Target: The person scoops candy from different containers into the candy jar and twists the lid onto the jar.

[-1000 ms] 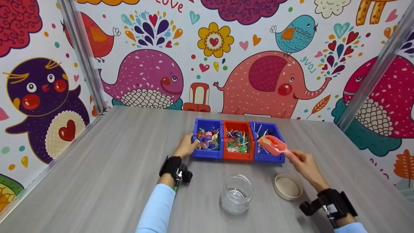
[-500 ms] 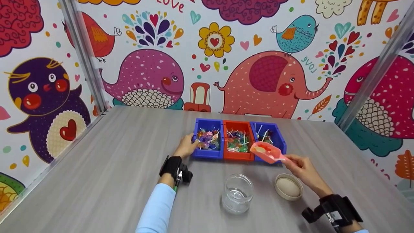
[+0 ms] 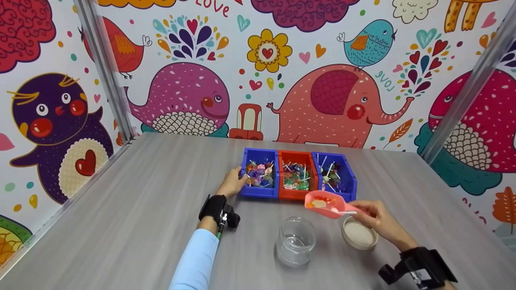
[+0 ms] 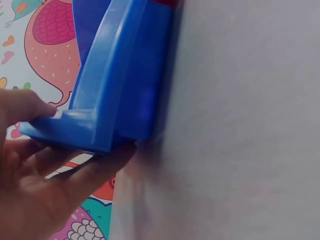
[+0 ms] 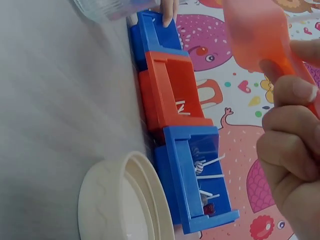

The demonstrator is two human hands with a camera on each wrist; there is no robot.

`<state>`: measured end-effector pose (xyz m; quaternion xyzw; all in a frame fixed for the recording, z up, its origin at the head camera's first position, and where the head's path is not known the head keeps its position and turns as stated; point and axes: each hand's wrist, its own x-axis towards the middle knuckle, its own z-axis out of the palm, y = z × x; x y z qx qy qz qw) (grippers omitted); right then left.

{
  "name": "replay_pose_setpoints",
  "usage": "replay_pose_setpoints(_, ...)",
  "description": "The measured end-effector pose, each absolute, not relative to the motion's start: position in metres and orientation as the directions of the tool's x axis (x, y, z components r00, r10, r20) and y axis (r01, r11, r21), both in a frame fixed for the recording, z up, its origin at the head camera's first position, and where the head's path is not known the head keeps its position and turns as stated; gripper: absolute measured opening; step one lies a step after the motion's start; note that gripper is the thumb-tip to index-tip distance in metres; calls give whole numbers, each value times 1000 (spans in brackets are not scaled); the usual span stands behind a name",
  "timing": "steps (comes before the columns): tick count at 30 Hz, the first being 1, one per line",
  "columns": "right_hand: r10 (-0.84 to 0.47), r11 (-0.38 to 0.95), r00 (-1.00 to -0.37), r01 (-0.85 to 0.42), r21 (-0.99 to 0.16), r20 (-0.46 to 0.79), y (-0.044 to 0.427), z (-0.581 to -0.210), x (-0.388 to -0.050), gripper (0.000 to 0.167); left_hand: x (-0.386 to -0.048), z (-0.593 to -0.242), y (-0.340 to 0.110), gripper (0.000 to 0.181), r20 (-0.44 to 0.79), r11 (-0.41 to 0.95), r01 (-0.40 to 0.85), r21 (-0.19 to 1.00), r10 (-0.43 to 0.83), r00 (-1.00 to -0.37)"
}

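Note:
The right hand (image 3: 377,219) grips the handle of a pink scoop (image 3: 332,210), which holds candy with a white stick jutting over its handle side. The scoop hangs in the air in front of the right blue bin (image 3: 350,185), behind and right of a glass jar (image 3: 295,247) that looks empty. In the right wrist view, curled fingers wrap the scoop (image 5: 255,35). At the left blue bin (image 3: 258,192), the left hand (image 3: 232,183) pinches the side wall, thumb on top and fingers beneath, as the left wrist view shows on the bin (image 4: 135,75).
A red bin (image 3: 297,195) of wrapped candy joins the two blue bins, which also hold lollipops. A round cream lid (image 3: 359,235) lies right of the jar, below the right hand. A patterned wall (image 3: 258,88) stands behind the grey table (image 3: 161,201).
The right hand has brought the scoop from over the right blue bin toward the near side and left, closer to the jar. The left hand has stayed on its bin.

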<state>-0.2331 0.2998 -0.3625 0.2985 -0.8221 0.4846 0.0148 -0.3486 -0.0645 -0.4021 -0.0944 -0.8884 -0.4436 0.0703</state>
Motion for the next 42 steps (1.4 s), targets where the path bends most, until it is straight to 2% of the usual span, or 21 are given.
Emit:
replay_pose_setpoints(4,-527,327,-801,-500,-802,285,298,-360,-231,22,-349,-402,-65,29,234,588,249,769,103,-967)
replay_pose_setpoints(11,-621,271,-742,-505,-819,253,296,-359,-230,24,-350,-403,-64,33,218,585,235,776,100,-971)
replay_pose_setpoints(18,-669,293,-714,-512,-807,209,290,-358,-229,21,-349,-404,-64,33,219,585,234,777,96,-971)
replay_pose_setpoints(26,-675,374,-730,-464,-803,108,284,-350,-225,19,-350,-404,-65,32,207,577,221,786,92,-974)
replay_pose_setpoints(42,-693,466,-717,-527,-711,78,268,-325,-220,11,-350,-404,-65,43,158,579,188,793,103,-982)
